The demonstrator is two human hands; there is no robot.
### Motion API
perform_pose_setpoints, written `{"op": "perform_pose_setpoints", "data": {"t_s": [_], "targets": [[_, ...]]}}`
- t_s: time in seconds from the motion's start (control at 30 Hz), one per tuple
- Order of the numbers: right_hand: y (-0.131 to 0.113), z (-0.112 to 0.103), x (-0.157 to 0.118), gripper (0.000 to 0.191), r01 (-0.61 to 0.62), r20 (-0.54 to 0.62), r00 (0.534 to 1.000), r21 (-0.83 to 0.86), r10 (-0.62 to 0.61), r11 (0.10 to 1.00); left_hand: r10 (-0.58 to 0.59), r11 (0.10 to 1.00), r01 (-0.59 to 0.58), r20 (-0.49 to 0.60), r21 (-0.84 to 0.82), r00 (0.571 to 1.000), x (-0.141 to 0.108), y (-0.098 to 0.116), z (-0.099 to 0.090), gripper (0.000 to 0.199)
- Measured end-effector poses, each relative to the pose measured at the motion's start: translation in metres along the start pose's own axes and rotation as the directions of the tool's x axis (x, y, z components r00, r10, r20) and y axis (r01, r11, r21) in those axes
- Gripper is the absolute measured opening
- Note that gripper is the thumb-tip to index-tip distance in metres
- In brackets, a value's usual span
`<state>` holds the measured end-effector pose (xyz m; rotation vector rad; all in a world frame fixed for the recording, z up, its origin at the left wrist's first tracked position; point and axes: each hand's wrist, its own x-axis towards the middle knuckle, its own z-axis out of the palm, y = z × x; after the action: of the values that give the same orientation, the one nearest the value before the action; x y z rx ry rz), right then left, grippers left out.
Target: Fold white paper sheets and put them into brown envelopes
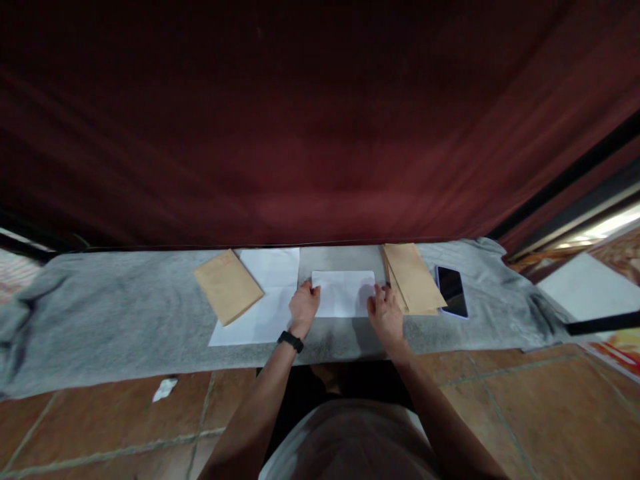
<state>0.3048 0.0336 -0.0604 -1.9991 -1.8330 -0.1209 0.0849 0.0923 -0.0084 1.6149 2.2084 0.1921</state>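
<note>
One smaller white sheet (pixel 345 294) flat on the grey cloth (pixel 140 313), between both hands, in the head view. At its left edge, the left hand (pixel 304 307), with fingers loosely curled and close to the thumb; at its right edge, the right hand (pixel 386 313), with fingers bent and slightly apart. Apparently in contact on both sides, though impossible to tell whether pinched or merely pressed. As for progress, seemingly partway: already laid out straight as a neat oblong, with faint creases, but outside any envelope. To the left, larger white paper (pixel 280 300) lying spread out, partly under a brown envelope (pixel 229 287). To the right, overlapping brown envelopes (pixel 417 277) beside a phone (pixel 453 292). Contents of any envelope, and so the amount finished, not visible.
</note>
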Motion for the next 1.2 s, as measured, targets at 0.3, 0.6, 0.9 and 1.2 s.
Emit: {"op": "perform_pose_setpoints", "data": {"t_s": [0.3, 0.6, 0.9, 1.2], "targets": [[-0.024, 0.011, 0.005, 0.048, 0.284, 0.118, 0.949, 0.084, -0.293, 0.955, -0.017, 1.0, 0.017, -0.004, 0.027, 1.0, -0.002, 0.004, 0.0, 0.033], [-0.025, 0.024, -0.003, 0.05, 0.293, 0.171, 0.939, 0.06, -0.299, 0.954, -0.008, 1.0, 0.008, -0.028, 0.004, 1.0, -0.005, 0.004, 0.002, 0.032], [-0.024, 0.026, -0.003, 0.051, 0.303, 0.164, 0.937, 0.051, -0.308, 0.951, 0.178, 0.979, -0.197, -0.253, -0.055, 0.951, -0.04, -0.013, 0.025, 0.056], [-0.025, 0.025, -0.004, 0.05, 0.299, 0.15, 0.941, 0.051, -0.304, 0.953, -0.051, 0.843, 0.081, 0.072, -0.532, 0.996, -0.015, -0.022, 0.024, 0.045]]}}
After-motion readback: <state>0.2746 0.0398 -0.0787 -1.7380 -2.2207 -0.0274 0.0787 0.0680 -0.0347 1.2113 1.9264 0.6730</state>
